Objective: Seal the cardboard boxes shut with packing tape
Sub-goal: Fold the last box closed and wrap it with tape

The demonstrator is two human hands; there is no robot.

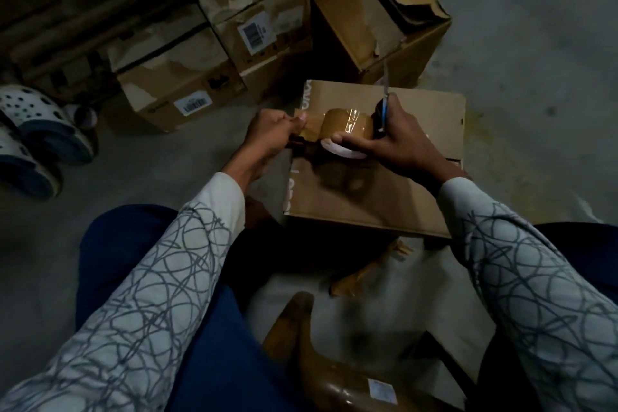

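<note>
Glossy brown plastic tape roll point(347, 125); matt cardboard box point(384, 191); rough grey concrete floor point(535, 43)

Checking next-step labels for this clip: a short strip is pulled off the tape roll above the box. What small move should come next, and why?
Probably lower the strip and press its free end onto the box top. The left hand pinches that end, the right hand grips the roll and scissors, and the strip looks not yet stuck down.
</note>
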